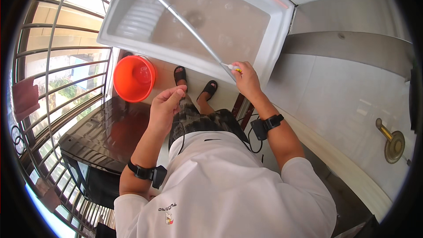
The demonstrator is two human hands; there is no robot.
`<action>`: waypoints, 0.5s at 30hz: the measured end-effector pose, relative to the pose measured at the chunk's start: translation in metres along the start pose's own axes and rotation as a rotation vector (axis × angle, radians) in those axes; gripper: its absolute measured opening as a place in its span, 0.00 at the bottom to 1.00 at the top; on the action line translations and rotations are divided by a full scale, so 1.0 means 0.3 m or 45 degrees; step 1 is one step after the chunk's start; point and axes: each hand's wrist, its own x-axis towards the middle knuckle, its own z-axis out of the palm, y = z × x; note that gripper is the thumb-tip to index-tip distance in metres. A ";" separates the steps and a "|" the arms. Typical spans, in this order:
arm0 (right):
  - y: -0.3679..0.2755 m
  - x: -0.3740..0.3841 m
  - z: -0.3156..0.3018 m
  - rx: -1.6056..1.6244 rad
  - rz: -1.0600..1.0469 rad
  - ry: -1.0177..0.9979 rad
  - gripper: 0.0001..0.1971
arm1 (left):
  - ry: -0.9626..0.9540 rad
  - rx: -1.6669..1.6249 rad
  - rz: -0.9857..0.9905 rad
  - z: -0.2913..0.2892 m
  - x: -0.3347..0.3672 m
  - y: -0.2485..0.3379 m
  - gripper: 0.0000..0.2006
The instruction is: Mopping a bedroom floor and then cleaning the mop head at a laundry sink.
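White shirt [220, 176] fills the bottom middle. Near the center, the right hand [247, 81] curls around a small white-and-yellow thing [231, 67], at the pole [189, 26] running to the upper left. The left hand [164, 109] is pinched; I can't tell if it holds anything. A gap parts the hands, below the sink's edge [185, 57].

bright daylight from the left
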 end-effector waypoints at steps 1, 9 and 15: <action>-0.002 0.001 0.000 -0.014 0.015 -0.018 0.10 | 0.003 -0.005 -0.006 0.001 0.006 0.000 0.13; -0.009 0.004 0.000 -0.100 -0.004 -0.051 0.11 | -0.016 -0.025 -0.009 0.002 0.017 -0.008 0.11; -0.027 0.005 0.002 -0.140 -0.024 -0.069 0.11 | -0.024 -0.058 -0.019 -0.011 0.022 -0.012 0.11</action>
